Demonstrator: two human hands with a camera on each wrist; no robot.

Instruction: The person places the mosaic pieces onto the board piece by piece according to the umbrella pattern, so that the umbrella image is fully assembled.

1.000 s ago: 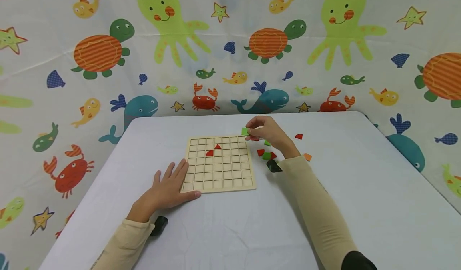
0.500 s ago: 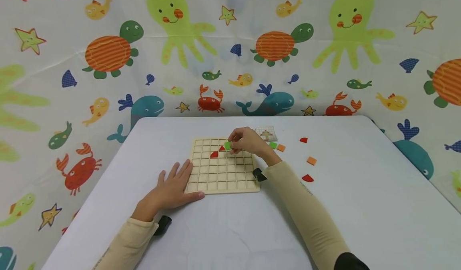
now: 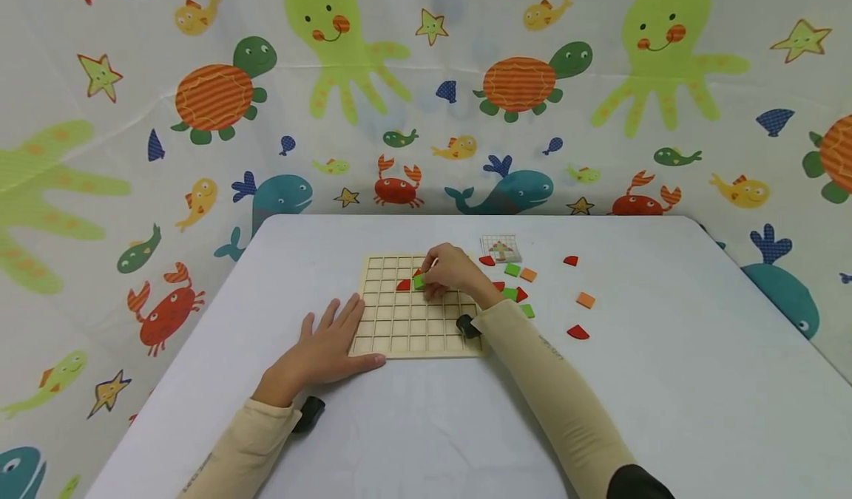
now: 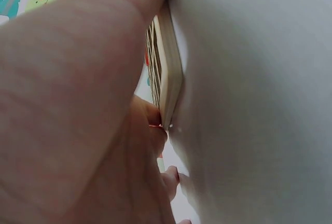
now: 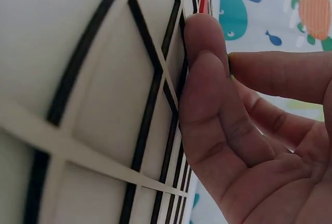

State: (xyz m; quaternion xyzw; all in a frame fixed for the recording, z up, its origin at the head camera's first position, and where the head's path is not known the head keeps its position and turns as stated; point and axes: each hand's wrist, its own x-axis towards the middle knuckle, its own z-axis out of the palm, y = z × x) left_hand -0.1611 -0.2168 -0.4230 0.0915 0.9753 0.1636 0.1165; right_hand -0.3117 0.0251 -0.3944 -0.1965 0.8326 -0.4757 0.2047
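A wooden grid board [image 3: 399, 329] lies on the white table. In its upper part sit a red quarter-round piece [image 3: 403, 285] and a red triangle [image 3: 417, 272], the triangle partly covered. Just beside them my right hand [image 3: 454, 271] pinches a green square tile [image 3: 418, 282] between thumb and fingers, low over the grid. In the right wrist view only a thin green edge shows at the fingertips. My left hand [image 3: 326, 351] rests with spread, straight fingers at the board's left edge, thumb by the front left corner. The left wrist view shows the board's side edge [image 4: 170, 68] against that hand.
Right of the board lie loose green squares [image 3: 512, 270], orange squares [image 3: 586, 300] and red quarter-round pieces [image 3: 577, 332]. A small card with a grid pattern [image 3: 501, 248] lies behind them. A sea-animal curtain [image 3: 426, 151] hangs behind the table [image 3: 665, 410].
My right hand has carried the green square left and down from beyond the board's upper right corner to beside the red pieces. The left hand stays on the board. The head view has shifted slightly.
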